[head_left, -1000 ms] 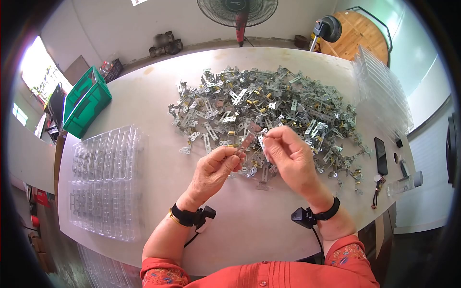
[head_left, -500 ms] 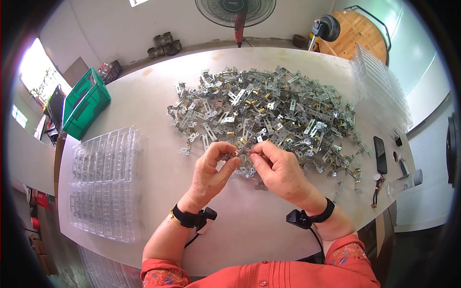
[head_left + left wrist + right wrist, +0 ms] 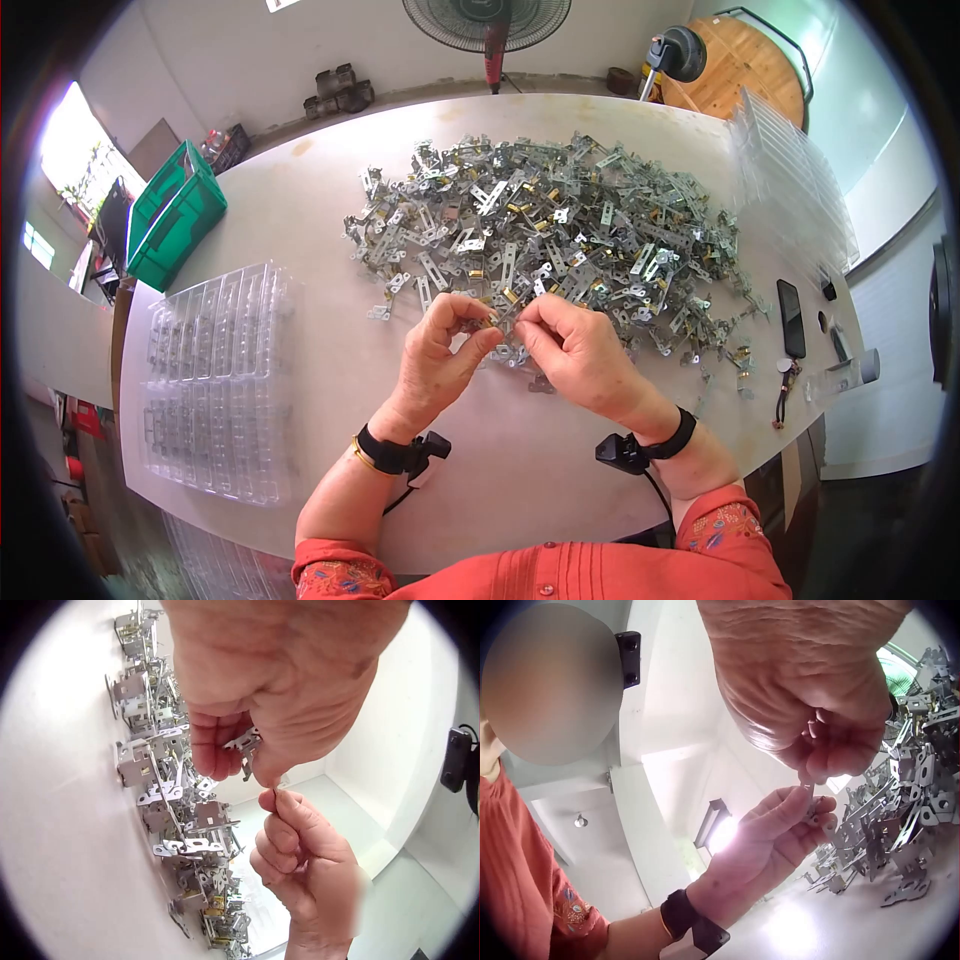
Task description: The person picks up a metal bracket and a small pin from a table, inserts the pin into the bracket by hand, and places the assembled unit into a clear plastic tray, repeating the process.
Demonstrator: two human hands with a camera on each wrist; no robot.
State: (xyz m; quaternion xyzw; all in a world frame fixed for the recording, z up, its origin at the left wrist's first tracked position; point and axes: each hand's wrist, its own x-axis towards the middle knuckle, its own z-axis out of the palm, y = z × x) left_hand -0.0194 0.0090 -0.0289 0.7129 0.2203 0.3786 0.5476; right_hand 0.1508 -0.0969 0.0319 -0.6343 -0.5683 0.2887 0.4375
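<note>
Over the near edge of a heap of small metal brackets (image 3: 560,220), the two hands meet fingertip to fingertip. My left hand (image 3: 425,360) holds a small silvery bracket (image 3: 246,746) between curled fingers and thumb; holes and a bent tab show on it. My right hand (image 3: 580,350) pinches a thin metal piece (image 3: 808,784) that sticks out toward the left thumb. Most of that piece is hidden by the fingertips, and I cannot tell whether it is part of the same bracket.
Clear plastic compartment trays (image 3: 215,380), with metal parts in them, lie at the left. A green crate (image 3: 175,220) stands behind them. More clear trays (image 3: 795,190) are stacked at the right, near a phone (image 3: 791,318) and a transparent bottle (image 3: 840,378).
The right hand has come down and left, and the left hand has turned, so their fingertips now meet. The long bracket that jutted from the left hand is now mostly hidden in the fingers.
</note>
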